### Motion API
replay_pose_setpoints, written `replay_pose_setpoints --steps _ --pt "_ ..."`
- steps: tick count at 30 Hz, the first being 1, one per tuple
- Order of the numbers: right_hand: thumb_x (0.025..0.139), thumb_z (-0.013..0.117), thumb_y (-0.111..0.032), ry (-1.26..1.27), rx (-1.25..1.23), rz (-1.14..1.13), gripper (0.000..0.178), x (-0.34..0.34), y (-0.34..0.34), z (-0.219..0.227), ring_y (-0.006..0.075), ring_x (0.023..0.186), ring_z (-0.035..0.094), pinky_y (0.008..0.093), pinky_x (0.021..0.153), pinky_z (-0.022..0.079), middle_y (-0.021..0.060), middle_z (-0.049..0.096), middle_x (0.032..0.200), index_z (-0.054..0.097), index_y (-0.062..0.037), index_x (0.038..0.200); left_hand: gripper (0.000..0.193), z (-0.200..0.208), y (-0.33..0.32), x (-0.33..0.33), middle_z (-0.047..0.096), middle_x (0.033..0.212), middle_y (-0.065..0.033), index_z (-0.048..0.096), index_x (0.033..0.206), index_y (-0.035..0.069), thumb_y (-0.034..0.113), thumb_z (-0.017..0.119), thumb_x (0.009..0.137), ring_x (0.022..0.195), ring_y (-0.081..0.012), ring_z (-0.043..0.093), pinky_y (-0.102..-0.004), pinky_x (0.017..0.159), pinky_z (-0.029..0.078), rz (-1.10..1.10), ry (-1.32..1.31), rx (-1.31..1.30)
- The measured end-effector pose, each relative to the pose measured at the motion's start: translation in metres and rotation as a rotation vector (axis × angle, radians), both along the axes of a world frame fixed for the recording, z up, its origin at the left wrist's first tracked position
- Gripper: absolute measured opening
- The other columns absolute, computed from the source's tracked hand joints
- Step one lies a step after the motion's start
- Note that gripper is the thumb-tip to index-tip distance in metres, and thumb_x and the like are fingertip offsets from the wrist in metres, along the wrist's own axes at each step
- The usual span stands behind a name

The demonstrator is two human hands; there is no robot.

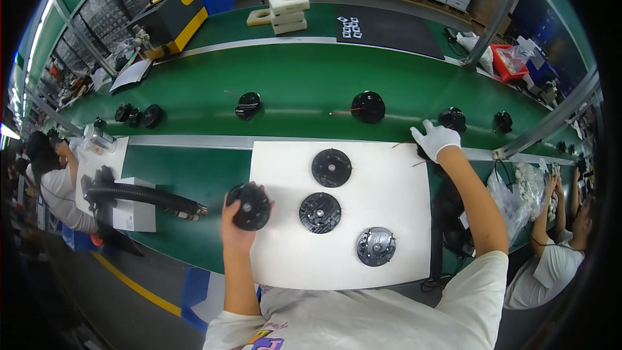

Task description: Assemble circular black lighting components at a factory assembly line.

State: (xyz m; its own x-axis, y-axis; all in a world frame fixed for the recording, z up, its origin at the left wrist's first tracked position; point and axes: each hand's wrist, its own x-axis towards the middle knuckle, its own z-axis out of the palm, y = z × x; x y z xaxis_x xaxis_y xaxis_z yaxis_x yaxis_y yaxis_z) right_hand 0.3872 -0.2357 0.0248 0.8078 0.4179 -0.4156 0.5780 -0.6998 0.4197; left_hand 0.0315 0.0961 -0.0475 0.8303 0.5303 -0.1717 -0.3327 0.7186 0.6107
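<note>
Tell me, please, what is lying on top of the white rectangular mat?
Three round black discs lie on the white rectangular mat. The left hand holds a fourth black round part over its edge, hiding that spot.

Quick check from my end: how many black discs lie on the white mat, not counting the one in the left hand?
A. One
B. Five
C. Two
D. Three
D: three black discs lie on the white mat, one upper, one in the middle and one lower right, while the left hand holds a fourth round part at the mat's left edge.
</note>
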Motion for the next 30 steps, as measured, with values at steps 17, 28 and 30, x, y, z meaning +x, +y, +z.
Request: replay_pose_setpoints --steps 17,28,30 --pt "0.106 0.041 -0.034 0.951 1.773 -0.407 0.029 -0.093 0.088 0.004 0.0117 0.061 0.055 0.0283 0.049 0.047 0.0041 0.059 0.094 0.057 -0.0114 0.114 0.049 -0.010 0.027 -0.049 0.044 0.144 -0.0211 0.059 0.137 0.019 0.046 0.049 0.098 0.129 -0.0386 0.045 -0.0444 0.084 0.047 0.079 -0.297 -0.658" --pt "0.100 0.036 -0.047 2.004 1.384 -1.112 0.042 -0.301 0.324 -0.086 0.0180 0.058 0.058 0.0271 0.039 0.034 0.0076 0.065 0.089 0.061 -0.0178 0.116 0.056 -0.008 -0.018 -0.165 0.039 0.147 -0.0215 0.046 0.148 0.030 0.053 0.046 0.098 0.127 -0.0394 0.046 -0.0396 0.070 0.048 0.169 -0.354 -0.659" --pt "0.100 0.037 -0.047 2.076 1.396 -1.263 0.042 -0.315 0.331 -0.089 0.0196 0.057 0.057 0.0273 0.039 0.034 0.0105 0.066 0.088 0.061 -0.0169 0.117 0.056 -0.004 -0.018 -0.183 0.039 0.149 -0.0212 0.044 0.149 0.031 0.054 0.045 0.099 0.124 -0.0414 0.047 -0.0388 0.065 0.047 0.202 -0.366 -0.640"
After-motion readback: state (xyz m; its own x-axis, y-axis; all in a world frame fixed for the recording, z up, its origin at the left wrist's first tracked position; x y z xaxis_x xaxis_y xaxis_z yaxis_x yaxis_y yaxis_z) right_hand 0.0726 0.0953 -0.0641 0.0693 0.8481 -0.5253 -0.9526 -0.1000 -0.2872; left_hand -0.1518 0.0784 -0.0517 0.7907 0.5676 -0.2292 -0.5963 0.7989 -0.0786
